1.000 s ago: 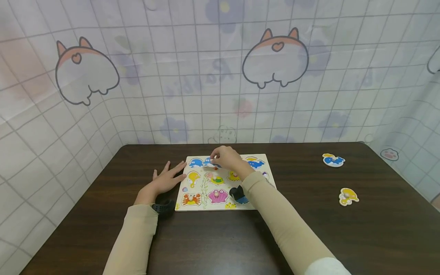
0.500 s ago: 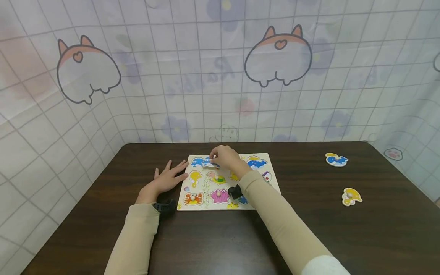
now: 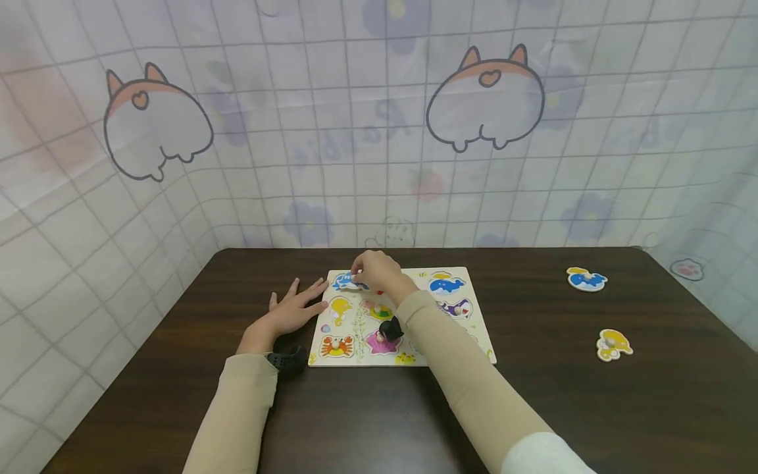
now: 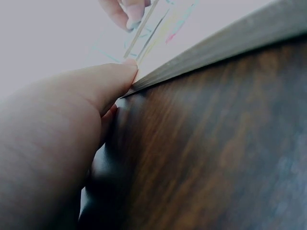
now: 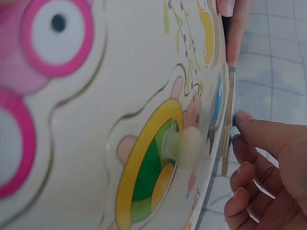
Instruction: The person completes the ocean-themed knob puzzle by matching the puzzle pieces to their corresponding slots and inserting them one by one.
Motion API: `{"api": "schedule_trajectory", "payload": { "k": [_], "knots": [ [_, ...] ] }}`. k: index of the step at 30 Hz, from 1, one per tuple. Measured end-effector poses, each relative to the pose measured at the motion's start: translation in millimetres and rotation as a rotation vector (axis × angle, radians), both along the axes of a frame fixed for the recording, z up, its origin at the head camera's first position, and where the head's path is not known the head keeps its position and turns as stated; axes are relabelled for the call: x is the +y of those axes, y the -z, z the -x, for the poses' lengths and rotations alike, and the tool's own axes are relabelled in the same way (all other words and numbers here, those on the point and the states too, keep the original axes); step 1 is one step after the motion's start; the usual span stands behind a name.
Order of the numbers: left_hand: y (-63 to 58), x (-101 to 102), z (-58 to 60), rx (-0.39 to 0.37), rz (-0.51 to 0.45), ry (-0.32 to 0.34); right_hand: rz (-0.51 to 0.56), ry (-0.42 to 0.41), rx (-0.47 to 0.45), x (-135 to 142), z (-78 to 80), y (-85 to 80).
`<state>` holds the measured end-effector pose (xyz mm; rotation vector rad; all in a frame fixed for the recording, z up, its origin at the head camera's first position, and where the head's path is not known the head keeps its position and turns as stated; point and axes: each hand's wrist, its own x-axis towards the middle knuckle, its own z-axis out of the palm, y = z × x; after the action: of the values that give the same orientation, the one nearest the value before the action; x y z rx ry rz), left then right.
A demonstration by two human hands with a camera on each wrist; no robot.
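A puzzle board (image 3: 481, 332) with sea-animal pictures lies on the dark table. My right hand (image 3: 377, 271) pinches a blue-and-white puzzle piece (image 3: 348, 285) over the board's top left. In the right wrist view that piece (image 5: 229, 115) shows edge-on, thumb and fingers at its knob, slightly raised off the board surface. My left hand (image 3: 290, 313) has its fingers spread, the tips touching the board's left edge. The left wrist view shows a digit of the left hand (image 4: 72, 105) against the board's side. A turtle piece (image 5: 148, 167) with a round knob sits in the board's middle.
Two loose pieces lie on the table to the right: a blue whale piece (image 3: 586, 280) and a yellow piece (image 3: 613, 345). Crab (image 3: 337, 346), seahorse (image 3: 340, 309) and pink shell (image 3: 379, 342) pictures are on the board. A grid-patterned cloth (image 3: 379, 164) hangs behind the table.
My right hand has shifted slightly left with the blue piece, toward the board's top left corner. The left hand stays at the board's edge. The head view has drifted a little.
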<state>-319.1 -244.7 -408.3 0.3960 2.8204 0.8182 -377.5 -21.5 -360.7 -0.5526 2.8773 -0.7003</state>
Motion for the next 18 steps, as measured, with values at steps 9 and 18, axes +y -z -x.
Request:
{"api": "schedule_trajectory", "payload": {
  "k": [9,18],
  "knots": [
    [-1.1,-1,-0.8,0.004,0.017,-0.003,-0.037,0.004,-0.027,-9,2.2,1.0],
    [-0.9,-3,-0.1,-0.001,0.004,-0.004,-0.046,-0.022,-0.021,-13,4.6,-3.1]
  ]
}}
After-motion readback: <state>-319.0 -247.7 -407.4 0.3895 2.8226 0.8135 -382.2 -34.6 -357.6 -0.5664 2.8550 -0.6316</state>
